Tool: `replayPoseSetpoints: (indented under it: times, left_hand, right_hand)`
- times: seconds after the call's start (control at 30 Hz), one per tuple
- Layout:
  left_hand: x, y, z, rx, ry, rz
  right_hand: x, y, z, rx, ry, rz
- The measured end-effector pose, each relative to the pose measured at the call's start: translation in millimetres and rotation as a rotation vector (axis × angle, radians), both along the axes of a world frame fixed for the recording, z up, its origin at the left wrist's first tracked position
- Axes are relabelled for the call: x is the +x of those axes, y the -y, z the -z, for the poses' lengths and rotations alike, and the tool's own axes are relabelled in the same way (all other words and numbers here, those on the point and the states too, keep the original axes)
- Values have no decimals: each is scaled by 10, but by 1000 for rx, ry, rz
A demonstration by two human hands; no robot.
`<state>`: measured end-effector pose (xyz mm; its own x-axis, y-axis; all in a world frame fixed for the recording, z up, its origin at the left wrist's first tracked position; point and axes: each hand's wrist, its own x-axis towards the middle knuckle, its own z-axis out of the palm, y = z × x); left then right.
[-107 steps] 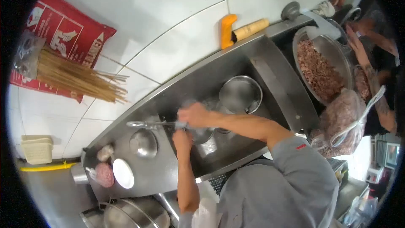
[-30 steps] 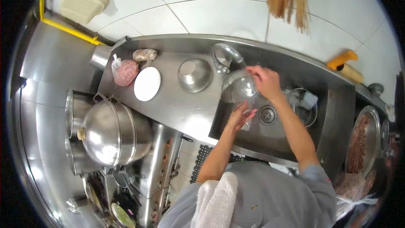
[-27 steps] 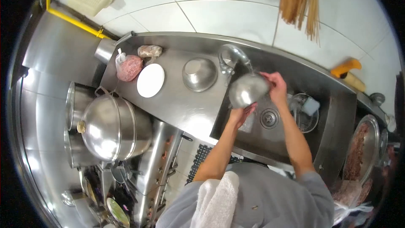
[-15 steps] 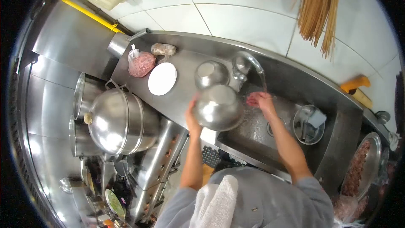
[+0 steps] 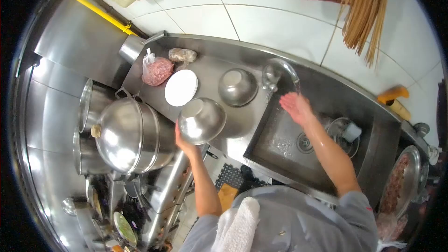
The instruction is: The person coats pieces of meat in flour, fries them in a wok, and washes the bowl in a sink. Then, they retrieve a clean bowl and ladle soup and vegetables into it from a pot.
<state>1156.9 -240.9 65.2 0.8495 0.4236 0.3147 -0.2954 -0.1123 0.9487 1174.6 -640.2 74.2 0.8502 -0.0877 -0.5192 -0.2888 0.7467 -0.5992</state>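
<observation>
My left hand (image 5: 185, 143) grips the rim of an upside-down stainless steel bowl (image 5: 202, 120), base up, over the front edge of the counter. A second upturned steel bowl (image 5: 238, 87) rests on the counter behind it. My right hand (image 5: 296, 106) is open and holds nothing, its fingers extended just below the spout of the faucet (image 5: 288, 67) over the sink (image 5: 280, 142). Beside the held bowl lie white plates (image 5: 181, 87), which look stacked.
A bag of minced meat (image 5: 157, 71) and a wrapped bundle (image 5: 182, 55) lie at the back left. A large domed steel pot (image 5: 122, 135) stands left. In the sink's right side is a steel pot (image 5: 339, 133); farther right, a meat-filled bowl (image 5: 401, 182).
My left hand has carried the bowl left, away from the sink and the other bowl, toward the plates. My right hand has risen closer to the faucet's spout.
</observation>
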Motion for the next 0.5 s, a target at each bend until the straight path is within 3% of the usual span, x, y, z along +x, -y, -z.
replayPoseSetpoints:
  times: [0.1, 0.17, 0.23, 0.3, 0.37, 0.43, 0.5]
  left_hand:
    - [58, 25, 66, -106, 11, 43]
    - [80, 90, -6, -221, -36, 23]
    - [93, 91, -17, -116, -18, 9]
    - [143, 106, -61, -14, 8, -19]
    - [117, 130, -123, 18, 8, 9]
    - [155, 166, -113, -10, 34, 28]
    - [331, 257, -93, -48, 77, 42]
  right_hand:
    - [87, -99, -393, 79, 94, -68]
    - [137, -106, -432, 222, 156, -105]
    - [16, -54, -181, 141, 136, -64]
    - [-54, 4, 4, 15, -147, 51]
    - [-44, -146, -169, -25, -98, 111]
    - [98, -191, -441, 241, 222, -157]
    - [119, -223, -476, 225, 236, -164]
